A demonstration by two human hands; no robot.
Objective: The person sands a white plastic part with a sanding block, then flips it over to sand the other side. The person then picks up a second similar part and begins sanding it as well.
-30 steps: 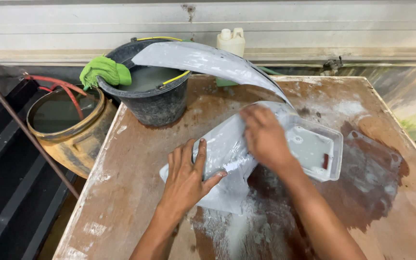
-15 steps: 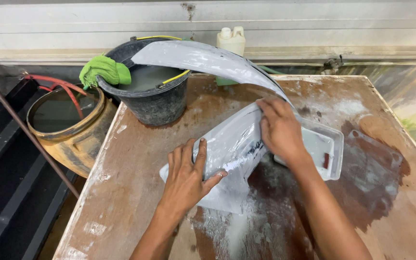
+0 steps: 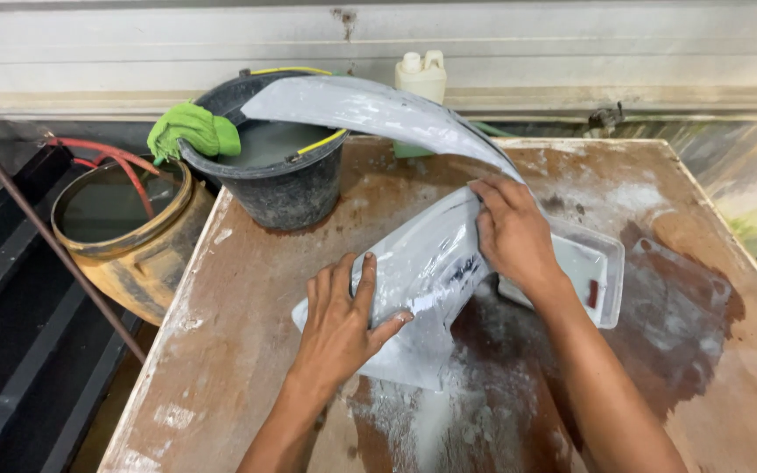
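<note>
I see a long curved grey panel [image 3: 413, 254], fender-shaped and coated in wet pale residue, lying on the wet brown table [image 3: 247, 333]. Its near end sits flat on the tabletop; the far end arches up and out over the black bucket [image 3: 286, 188]. Left hand [image 3: 339, 320] is palm-down on the near end, fingers spread flat, thumb out to the right along the panel edge: pressing, not gripping. Right hand [image 3: 510, 232] is on the middle of the panel, fingers bent and close together on the surface; I can't tell if anything is under the fingers. Just right of the right hand, partly under the panel, is a shallow white rectangular tray [image 3: 602, 263] with a small dark red item inside. The bucket holds cloudy grey water, has a yellow-sleeved handle, and a green cloth [image 3: 190, 127] hangs on its left rim. It stands on the table's far-left corner. A white plastic jug [image 3: 422, 74] stands behind the panel by the wall. Off the table's left edge, lower down, is a yellow drum [image 3: 146, 254] with dark liquid and a red hose [image 3: 120, 162] across its rim. White powdery smears cover the table near me.
</note>
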